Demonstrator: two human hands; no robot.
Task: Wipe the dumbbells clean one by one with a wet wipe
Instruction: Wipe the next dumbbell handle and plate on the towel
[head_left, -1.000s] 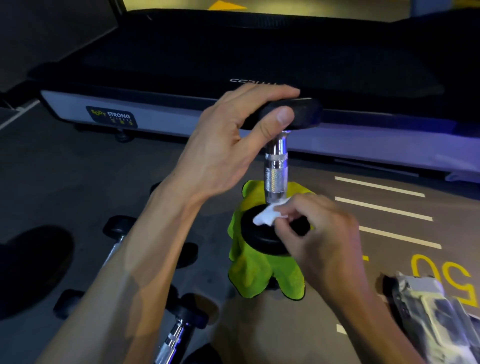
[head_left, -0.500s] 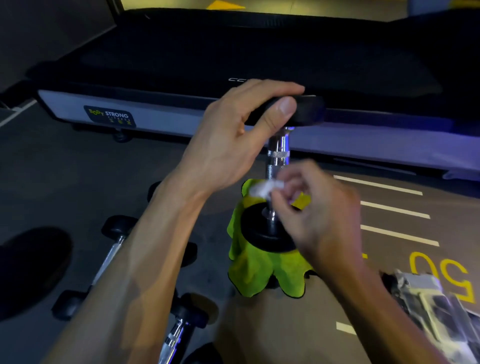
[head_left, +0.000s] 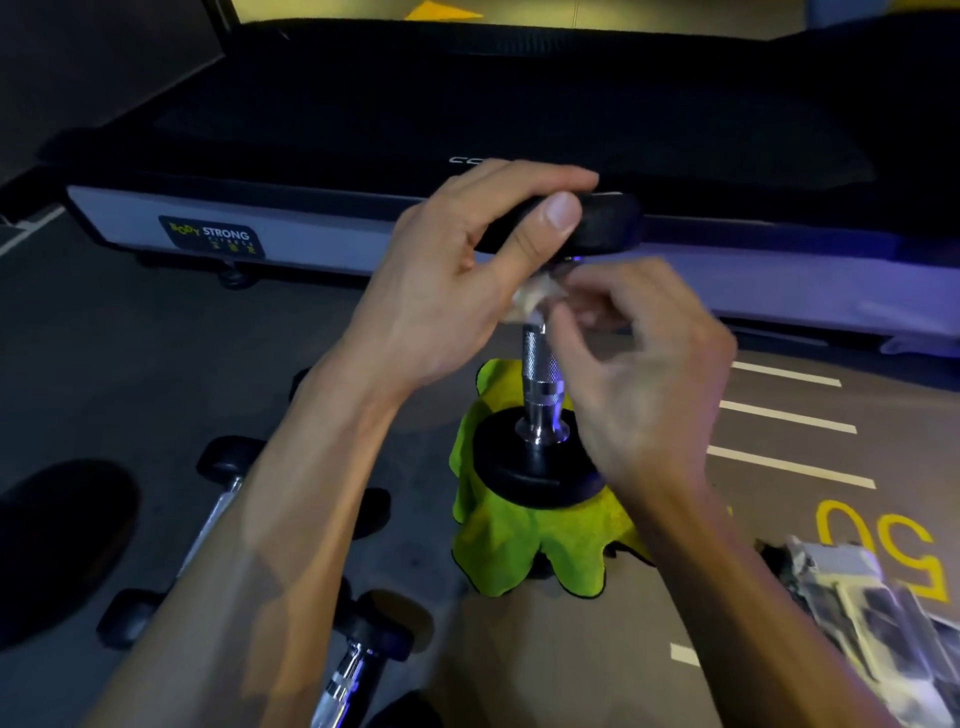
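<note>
A dumbbell (head_left: 540, 374) with a chrome knurled handle and black ends stands upright on a lime-green cloth (head_left: 524, 545). My left hand (head_left: 457, 291) grips its top black end from the left, thumb across the rim. My right hand (head_left: 634, 364) pinches a crumpled white wet wipe (head_left: 535, 299) against the top of the handle, just under the upper end. The lower black end (head_left: 519, 467) sits on the cloth.
Other dumbbells (head_left: 218, 509) lie on the dark floor at lower left, one (head_left: 353, 670) near the bottom edge. A treadmill (head_left: 467, 130) spans the back. A shiny wipe packet (head_left: 862, 613) lies at lower right beside yellow floor numbers. A dark shoe (head_left: 57, 540) is at far left.
My right hand has carried the wipe from the lower black end up along the chrome handle to just below the top end. My left hand keeps its grip on the top.
</note>
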